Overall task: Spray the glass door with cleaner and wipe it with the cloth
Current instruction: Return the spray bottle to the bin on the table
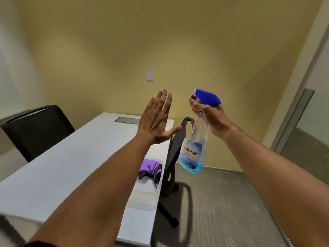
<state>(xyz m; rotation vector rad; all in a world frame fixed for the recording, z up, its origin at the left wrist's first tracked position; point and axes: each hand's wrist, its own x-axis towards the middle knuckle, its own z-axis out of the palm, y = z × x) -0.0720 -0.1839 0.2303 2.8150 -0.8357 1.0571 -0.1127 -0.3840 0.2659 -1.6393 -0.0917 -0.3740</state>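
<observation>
While the right hand [207, 113] gripped the neck of a clear plastic spray bottle with a blue trigger head [195, 139], held in the air above the chair beside the white table [53, 166], the left hand [156, 118] was raised flat, fingers spread, holding nothing. The bottle hung nearly upright, its base tipped slightly left, its nozzle pointing left, away from the frosted glass door [306, 131] at the right edge. Spraying well would likely mean turning toward that glass first. A purple cloth [149, 166] lay in a pale tray [147, 202] on the table.

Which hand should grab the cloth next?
Left. The left hand is open and empty above the table, nearer the purple cloth in the tray; the right hand holds the spray bottle.
</observation>
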